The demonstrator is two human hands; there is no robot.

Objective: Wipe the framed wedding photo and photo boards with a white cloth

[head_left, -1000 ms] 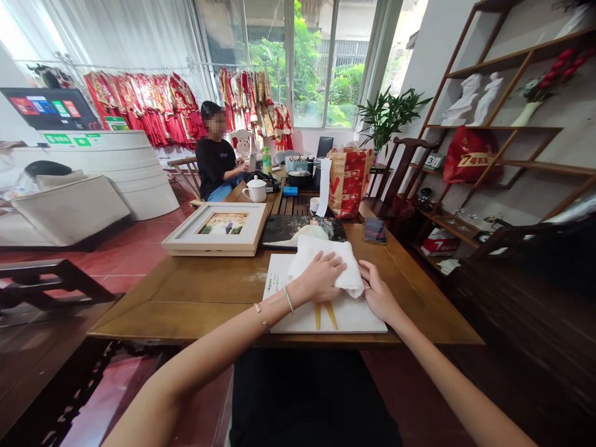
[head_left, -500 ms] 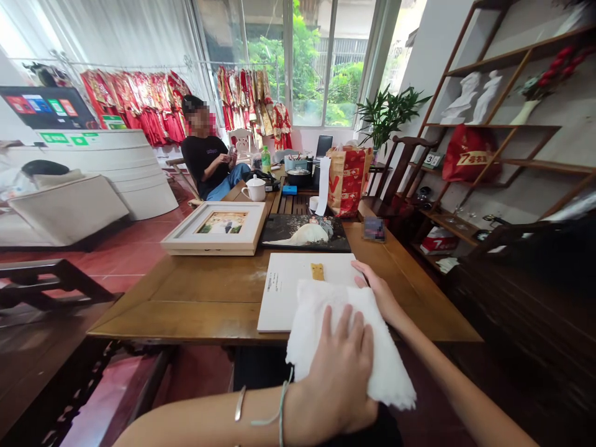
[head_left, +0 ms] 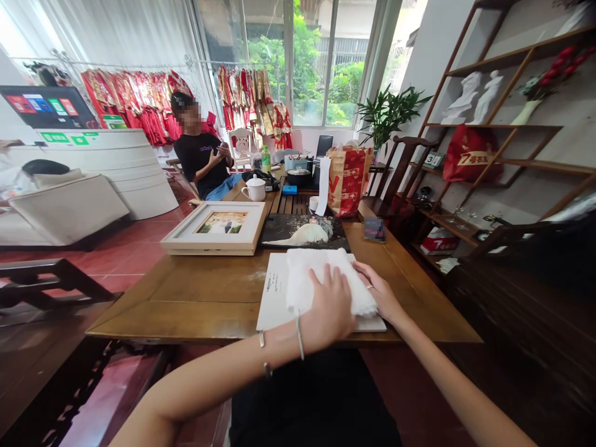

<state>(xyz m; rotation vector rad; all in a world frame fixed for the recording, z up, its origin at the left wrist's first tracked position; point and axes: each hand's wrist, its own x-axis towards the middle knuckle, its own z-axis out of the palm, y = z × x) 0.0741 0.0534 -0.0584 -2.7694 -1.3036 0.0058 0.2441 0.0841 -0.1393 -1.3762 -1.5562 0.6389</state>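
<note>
my left arm comes in from the left, elbow bent, forearm angled across to the right. my left hand lies palm down, fingers spread apart, on a folded white cloth, which rests on a white board. my right arm reaches in straighter, and my right hand is at the board's right side, by the cloth's edge; i can't tell whether its fingers grip. the board sits close to the near edge of the wooden table, with bare wood stretching left and right of it. just beyond lies a dark picture; a framed photo stands farther left.
</note>
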